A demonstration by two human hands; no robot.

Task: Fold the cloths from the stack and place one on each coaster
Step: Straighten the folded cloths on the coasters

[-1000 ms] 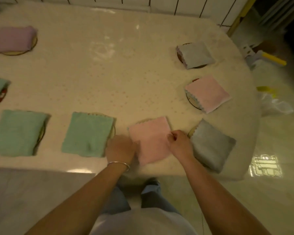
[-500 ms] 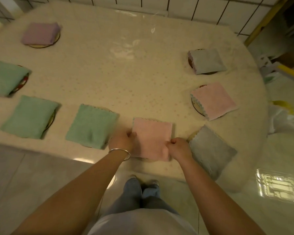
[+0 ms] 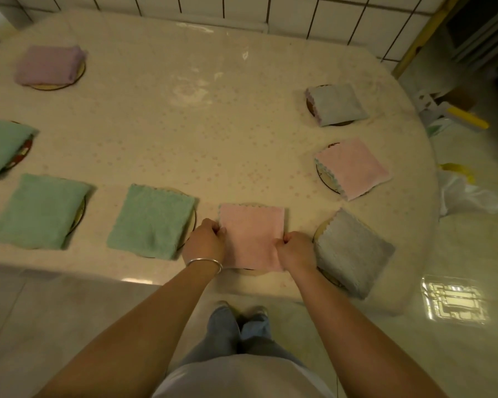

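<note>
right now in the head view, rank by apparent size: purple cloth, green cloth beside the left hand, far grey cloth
1. green cloth, nearest the camera, which inflates it
2. purple cloth and far grey cloth: too alike to rank

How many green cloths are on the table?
3: one at the left edge, cropped by the frame; one at near left; one beside the left hand. More may lie outside the view.

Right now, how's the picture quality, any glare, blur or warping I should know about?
Head view: dim, warm light; glare streaks on the glossy table near the tiled wall and a bright patch on the floor at right. Wide-angle warping curves the table edge. Slightly soft overall, yet both hands, left hand and right hand, and the pink cloth that they pinch read clearly.
</note>
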